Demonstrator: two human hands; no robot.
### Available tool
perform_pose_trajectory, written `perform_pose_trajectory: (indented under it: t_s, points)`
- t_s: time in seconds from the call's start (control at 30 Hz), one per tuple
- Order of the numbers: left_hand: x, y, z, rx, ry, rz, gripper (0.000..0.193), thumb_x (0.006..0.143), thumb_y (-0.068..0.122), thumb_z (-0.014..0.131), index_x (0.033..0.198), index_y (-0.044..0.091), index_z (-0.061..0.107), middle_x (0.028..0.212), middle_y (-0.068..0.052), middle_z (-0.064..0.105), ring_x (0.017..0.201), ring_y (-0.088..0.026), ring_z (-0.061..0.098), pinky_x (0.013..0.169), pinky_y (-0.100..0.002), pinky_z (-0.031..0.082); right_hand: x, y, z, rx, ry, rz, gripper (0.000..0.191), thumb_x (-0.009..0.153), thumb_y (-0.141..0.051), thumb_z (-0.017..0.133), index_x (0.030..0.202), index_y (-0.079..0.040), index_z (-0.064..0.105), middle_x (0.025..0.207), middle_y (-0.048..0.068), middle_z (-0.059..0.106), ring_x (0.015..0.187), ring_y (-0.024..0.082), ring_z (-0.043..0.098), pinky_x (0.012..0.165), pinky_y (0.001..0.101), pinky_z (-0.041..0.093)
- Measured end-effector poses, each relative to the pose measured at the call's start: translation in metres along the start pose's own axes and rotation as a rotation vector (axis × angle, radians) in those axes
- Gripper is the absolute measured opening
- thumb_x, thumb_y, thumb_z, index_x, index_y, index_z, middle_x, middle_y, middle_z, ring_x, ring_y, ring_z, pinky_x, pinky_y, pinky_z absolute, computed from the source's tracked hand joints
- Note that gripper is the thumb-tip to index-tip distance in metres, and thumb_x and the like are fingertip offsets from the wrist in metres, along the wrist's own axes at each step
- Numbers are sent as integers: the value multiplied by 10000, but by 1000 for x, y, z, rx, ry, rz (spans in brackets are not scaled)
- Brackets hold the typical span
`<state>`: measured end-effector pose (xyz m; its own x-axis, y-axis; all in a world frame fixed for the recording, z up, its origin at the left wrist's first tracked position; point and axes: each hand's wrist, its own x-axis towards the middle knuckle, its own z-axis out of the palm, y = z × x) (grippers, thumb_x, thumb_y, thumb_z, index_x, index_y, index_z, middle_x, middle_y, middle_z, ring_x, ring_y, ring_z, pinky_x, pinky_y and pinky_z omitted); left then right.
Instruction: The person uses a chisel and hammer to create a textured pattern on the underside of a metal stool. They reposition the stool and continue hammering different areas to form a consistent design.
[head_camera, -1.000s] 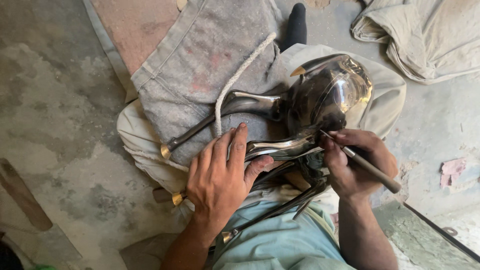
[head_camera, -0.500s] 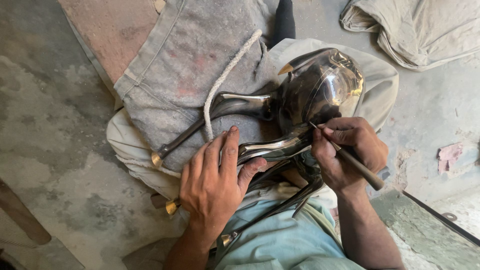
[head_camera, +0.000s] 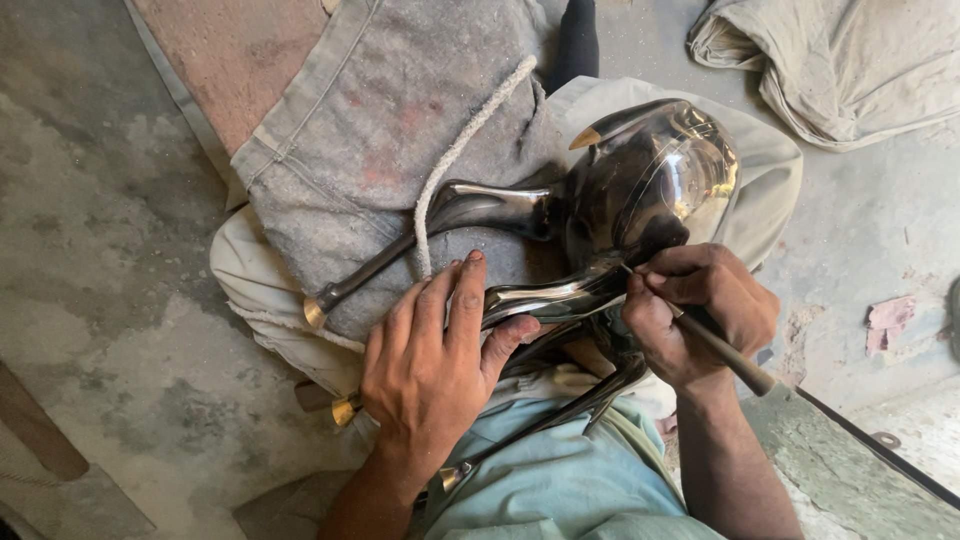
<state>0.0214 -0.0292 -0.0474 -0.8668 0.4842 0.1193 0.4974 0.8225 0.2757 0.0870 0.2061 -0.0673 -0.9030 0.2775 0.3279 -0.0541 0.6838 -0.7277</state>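
Seemingly risky: left hand (head_camera: 432, 365) lies flat on polished metal figure (head_camera: 640, 195), right hand (head_camera: 700, 310) pinches tool (head_camera: 715, 345) whose tip could skid and scratch.

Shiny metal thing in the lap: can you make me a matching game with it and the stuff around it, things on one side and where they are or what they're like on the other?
Things:
1. Left hand
2. Right hand
3. Rope
4. Grey cloth

Places or states:
a. Draped over the lap, under the metal piece
b. Holds a thin tool against the metal
c. White, lying across the cloth
d. Pressed flat on a shiny metal leg

Pairs: 1-d, 2-b, 3-c, 4-a
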Motion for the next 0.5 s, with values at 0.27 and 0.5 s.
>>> perform_pose_trajectory:
  t_s: [0.27,0.5]
  points:
    - [2,2,1,10,31,-12,663,1036,661,422,1323,134,704,1151,-40,736,1035,-217,692,789,-351,546,-10,11,10,260,159,74,147,991,-7,713,960,19,572,924,160,671,732,126,684,639,227,567]
    - [1,0,0,2,4,5,666,1034,661,434,1331,128,702,1148,-43,736,1025,-223,693,801,-358,555,-14,9,7,105,126,74,207,1003,8,759,935,21,564,888,152,686,730,133,687,631,220,540]
